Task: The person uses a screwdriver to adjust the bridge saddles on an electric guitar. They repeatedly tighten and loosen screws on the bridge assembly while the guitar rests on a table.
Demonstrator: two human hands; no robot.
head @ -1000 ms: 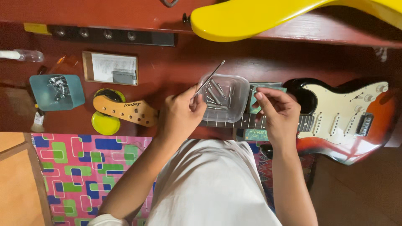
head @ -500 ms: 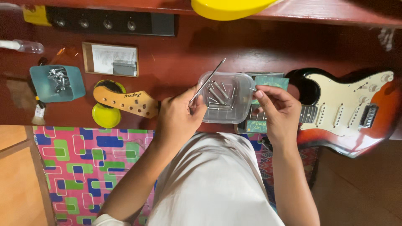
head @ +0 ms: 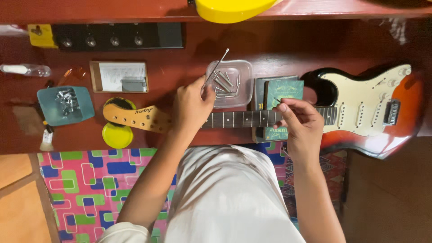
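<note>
**Head view: right hand has come off the tray**

I see my left hand [head: 191,108] pinching a long thin metal tool [head: 216,68] over the clear tray [head: 243,72] of metal pieces. My right hand [head: 300,123], at the tray's edge a moment ago, now pinches something tiny above the guitar neck [head: 243,119].

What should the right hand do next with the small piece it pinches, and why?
Probably bring it down to the fretboard. The right hand pinches a tiny piece just above the neck, and the left hand holds a thin metal rod over the clear tub beside it.
</note>
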